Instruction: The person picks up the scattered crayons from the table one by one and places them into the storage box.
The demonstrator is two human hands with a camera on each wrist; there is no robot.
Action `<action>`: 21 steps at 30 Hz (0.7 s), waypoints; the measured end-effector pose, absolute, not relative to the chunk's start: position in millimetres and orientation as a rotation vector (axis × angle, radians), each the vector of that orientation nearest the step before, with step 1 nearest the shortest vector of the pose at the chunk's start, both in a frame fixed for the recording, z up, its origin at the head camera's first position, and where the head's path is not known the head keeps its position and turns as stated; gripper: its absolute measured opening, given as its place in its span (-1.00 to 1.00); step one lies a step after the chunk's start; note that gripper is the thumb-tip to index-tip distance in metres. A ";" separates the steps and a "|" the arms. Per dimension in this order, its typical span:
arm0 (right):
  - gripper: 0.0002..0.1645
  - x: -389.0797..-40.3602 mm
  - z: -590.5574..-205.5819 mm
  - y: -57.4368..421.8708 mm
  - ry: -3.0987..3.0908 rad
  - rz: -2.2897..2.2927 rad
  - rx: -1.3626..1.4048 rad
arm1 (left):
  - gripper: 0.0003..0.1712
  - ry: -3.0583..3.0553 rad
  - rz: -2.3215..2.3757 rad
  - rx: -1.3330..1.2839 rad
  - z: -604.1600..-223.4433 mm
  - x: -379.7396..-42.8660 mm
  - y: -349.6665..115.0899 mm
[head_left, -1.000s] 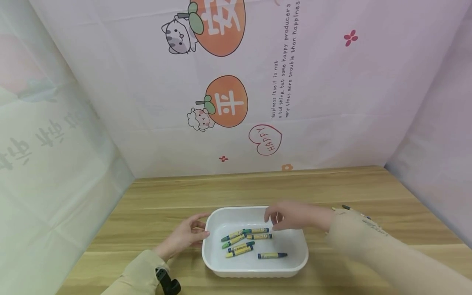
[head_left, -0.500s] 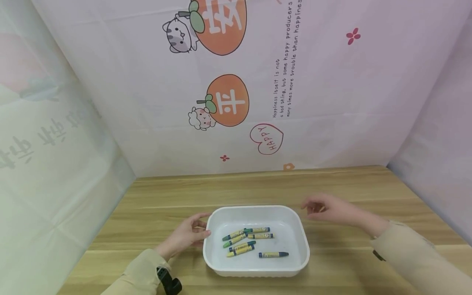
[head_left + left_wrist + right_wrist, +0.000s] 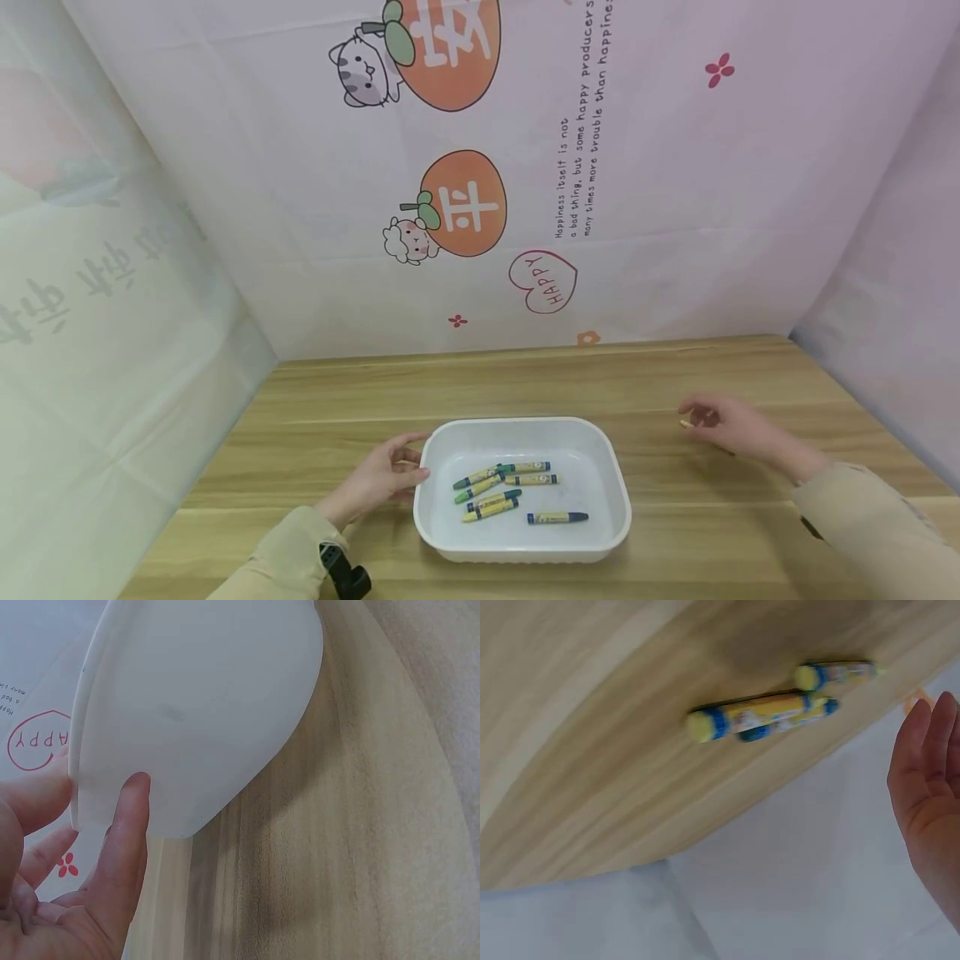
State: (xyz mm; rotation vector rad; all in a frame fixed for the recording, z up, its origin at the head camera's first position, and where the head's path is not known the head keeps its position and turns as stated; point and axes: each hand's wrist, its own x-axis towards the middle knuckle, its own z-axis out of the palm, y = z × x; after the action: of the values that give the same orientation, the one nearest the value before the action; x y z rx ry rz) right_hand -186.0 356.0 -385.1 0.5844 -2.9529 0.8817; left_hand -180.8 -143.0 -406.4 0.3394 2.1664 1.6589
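Note:
A white plastic tray (image 3: pixel 517 555) holds several crayons with yellow wrappers; a dark-tipped crayon (image 3: pixel 557 517) lies apart from the green-tipped crayons (image 3: pixel 480 487). At the tray's left side, my left hand (image 3: pixel 375 479) touches the rim and outer wall with spread fingers; the left wrist view shows a fingertip (image 3: pixel 135 784) against that wall. To the right of the tray, my right hand (image 3: pixel 742 429) hovers over the table, fingers loosely bent and holding nothing visible. Below it lie three crayons, among them a yellow-ended crayon (image 3: pixel 750 716), largely hidden by the hand in the head view.
The wooden table (image 3: pixel 360 383) runs back to a printed cloth wall (image 3: pixel 675 250), with cloth sides left and right. A black strap device (image 3: pixel 345 575) sits on the left sleeve.
My right hand has moved from above the tray out to the right, over the loose crayons on the table. The left hand stays at the tray's left edge.

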 end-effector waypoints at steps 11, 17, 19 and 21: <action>-0.63 -192.0 -401.6 376.8 -2.973 0.719 0.494 | -0.28 2.161 1.668 0.329 -407.9 -181.8 -142.1; -0.65 -192.0 -411.3 384.7 -2.992 0.606 0.463 | -0.27 2.166 1.662 0.329 -407.5 -181.5 -141.1; -0.67 -192.3 -414.3 386.3 -2.994 0.568 0.454 | -0.28 2.169 1.664 0.327 -407.3 -181.3 -141.0; -0.69 -192.7 -416.5 387.3 -2.994 0.538 0.447 | -0.28 2.170 1.665 0.324 -407.1 -181.1 -140.9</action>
State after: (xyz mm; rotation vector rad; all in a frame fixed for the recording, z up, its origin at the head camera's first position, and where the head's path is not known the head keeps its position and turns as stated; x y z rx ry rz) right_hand -192.7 387.3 -416.5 0.4471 -2.9941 0.5382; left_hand -181.1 -140.9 -407.1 0.3243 2.1704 1.6653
